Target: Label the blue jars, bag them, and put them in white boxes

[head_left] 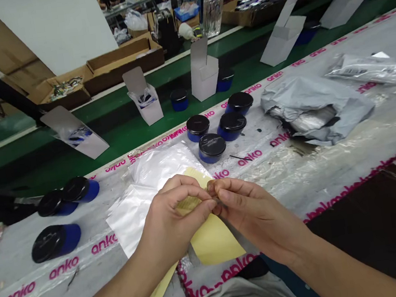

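My left hand (180, 209) and my right hand (245, 205) meet at the fingertips, thumbs and forefingers pinched together. Whatever lies between them is too small or hidden to make out. Beneath the hands are yellow paper sheets (217, 241), one reaching toward the table's front edge. Clear plastic bags (163, 165) lie in a loose pile just beyond and to the left. Past the fingertips stands a group of several blue jars with black lids (212, 147). More such jars (57, 242) sit at the left, one of them nearest the front.
A green conveyor belt (115, 130) runs behind the table, carrying open white boxes (205, 77), some with bagged contents. A torn grey plastic bag (318, 103) lies at right. Cardboard trays (124, 61) and a water bottle (213, 5) stand beyond the belt.
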{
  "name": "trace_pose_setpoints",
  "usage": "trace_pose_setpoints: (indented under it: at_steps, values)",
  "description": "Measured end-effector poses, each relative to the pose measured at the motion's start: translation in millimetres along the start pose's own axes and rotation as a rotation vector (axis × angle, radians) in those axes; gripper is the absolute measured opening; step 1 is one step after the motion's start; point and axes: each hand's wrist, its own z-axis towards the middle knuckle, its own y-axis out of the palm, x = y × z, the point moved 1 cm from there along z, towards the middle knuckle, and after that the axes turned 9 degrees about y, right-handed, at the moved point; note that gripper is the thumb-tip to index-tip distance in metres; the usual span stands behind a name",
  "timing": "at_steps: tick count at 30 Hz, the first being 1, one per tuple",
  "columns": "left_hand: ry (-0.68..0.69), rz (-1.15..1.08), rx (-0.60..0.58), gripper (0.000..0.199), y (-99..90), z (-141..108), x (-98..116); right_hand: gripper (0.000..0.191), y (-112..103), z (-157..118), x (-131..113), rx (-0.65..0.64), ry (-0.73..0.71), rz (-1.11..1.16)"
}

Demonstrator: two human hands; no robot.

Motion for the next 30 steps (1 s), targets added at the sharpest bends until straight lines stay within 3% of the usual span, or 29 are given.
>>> trace_pose_setpoints:
  at_steps: [4, 7, 9, 11, 15, 19, 22, 25, 27, 30]
  values:
    - [0.018, 0.001, 0.024, 0.008, 0.3, 7.3, -3.8, 0.017, -14.5, -2.0, -8.8, 0.114, -0.207, -0.114]
    - [0.028, -0.022, 0.054, 0.005, -2.6, 10.7, -12.3, 0.036, -37.3, -0.5, -36.4, 0.277, -0.501, -0.462]
    - [0.007, -0.064, 0.068, 0.026, -4.6, 12.6, -18.0, 0.058, -53.7, 4.8, -62.4, 0.41, -0.709, -0.794]
    - [-0.023, -0.105, 0.072, 0.049, -5.9, 14.5, -21.3, 0.073, -66.5, 15.3, -87.2, 0.509, -0.825, -1.126]
    - [-0.108, -0.137, 0.093, 0.064, -6.1, 16.9, -19.1, 0.088, -75.5, 47.4, -113.4, 0.549, -0.723, -1.522]
    - [-0.164, -0.126, 0.131, 0.06, -7.5, 15.1, -14.5, 0.089, -76.3, 69.6, -113.6, 0.569, -0.618, -1.569]
    - [-0.173, -0.124, 0.159, 0.058, -14.3, 11.1, -16.5, 0.09, -78.8, 62.6, -115.6, 0.55, -0.706, -1.446]
    - [-0.13, -0.129, 0.183, 0.067, -24.9, 7.1, -22.0, 0.085, -71.8, 38.3, -121.1, 0.498, -0.877, -1.317]
    - [-0.064, -0.137, 0.174, 0.082, -30.8, 5.2, -25.9, 0.075, -57.1, 23.5, -119.6, 0.332, -0.933, -1.323]
    - [0.034, -0.14, 0.131, 0.103, -34.5, 3.7, -32.5, 0.069, -25.9, 16.2, -105.1, -0.046, -0.927, -1.417]
